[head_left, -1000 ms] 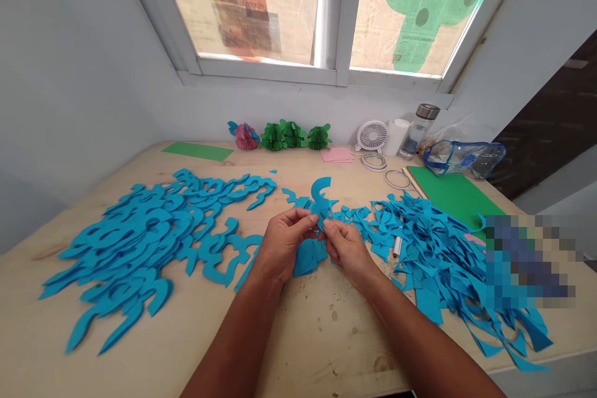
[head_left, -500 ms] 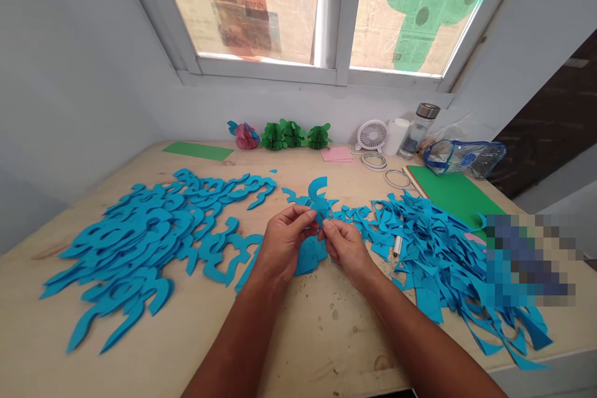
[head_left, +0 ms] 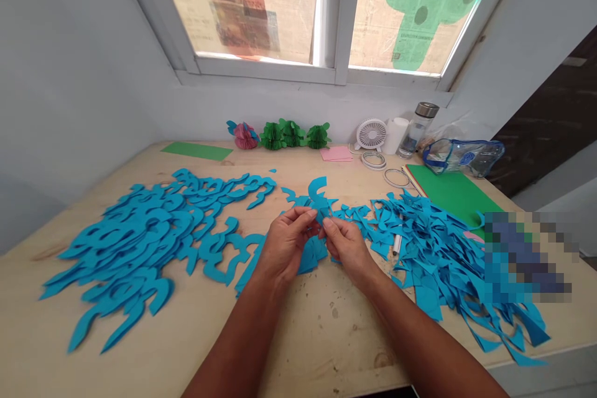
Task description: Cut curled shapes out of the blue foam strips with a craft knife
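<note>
Both hands meet over the middle of the wooden table point(head_left: 345, 348). My left hand point(head_left: 291, 236) is closed, its thumb and fingers pinching a small curved piece of blue paper point(head_left: 318, 188). Fingers of my right hand point(head_left: 347, 245) close on the same paper from the other side. The upper end of the piece curls above my fingertips; its lower part is hidden by them. Below and behind the hands lie flat blue paper pieces point(head_left: 310, 256). To the left spreads a big pile of wavy blue paper cut-outs point(head_left: 144, 224).
A heap of blue paper scraps point(head_left: 438, 255) covers the right side, with a white marker point(head_left: 397, 242) at its edge. Green sheets point(head_left: 452, 193) lie behind it. Along the wall stand green paper balls point(head_left: 291, 134), a small fan point(head_left: 372, 134), a bottle point(head_left: 420, 129) and a clear pouch point(head_left: 466, 158).
My fingers have shifted very slightly on the blue paper, both hands staying in the same place. The view has moved a little; the piles look the same.
</note>
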